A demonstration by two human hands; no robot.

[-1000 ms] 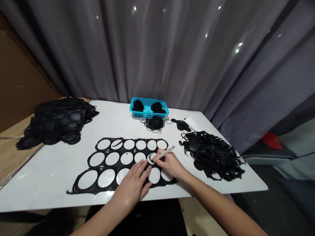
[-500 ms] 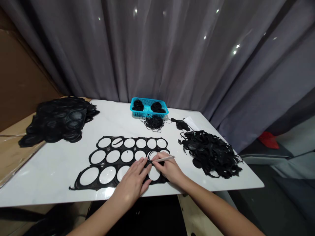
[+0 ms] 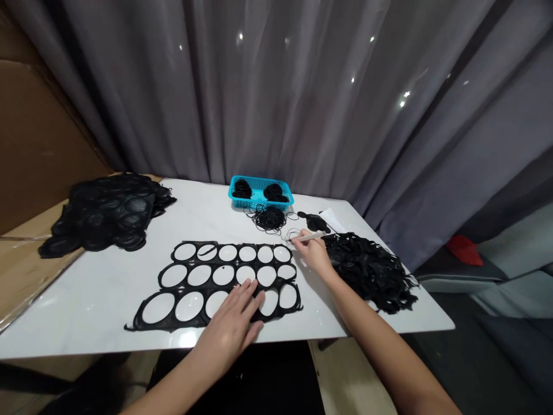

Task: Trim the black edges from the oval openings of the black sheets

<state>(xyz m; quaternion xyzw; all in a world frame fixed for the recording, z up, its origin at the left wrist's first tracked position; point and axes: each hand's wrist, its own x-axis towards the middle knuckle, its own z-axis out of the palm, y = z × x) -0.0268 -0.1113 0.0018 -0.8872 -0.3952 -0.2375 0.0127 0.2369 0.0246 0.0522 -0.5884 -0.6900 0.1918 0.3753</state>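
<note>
On the table (image 3: 103,300), we have the black sheet (image 3: 211,282) flat, its visible openings (image 3: 199,275) seemingly cleared, one crossed by a strip (image 3: 208,251). Our left hand (image 3: 233,314) spreads over it, gripping nothing; our right hand (image 3: 314,253) pinches a white tool (image 3: 311,236) near the ring pile (image 3: 269,218). The left-side stack (image 3: 99,213) looks unworked.

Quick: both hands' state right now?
Left hand: open, resting on the black sheet with round holes.
Right hand: closed, holding a white pen-like tool.
</note>
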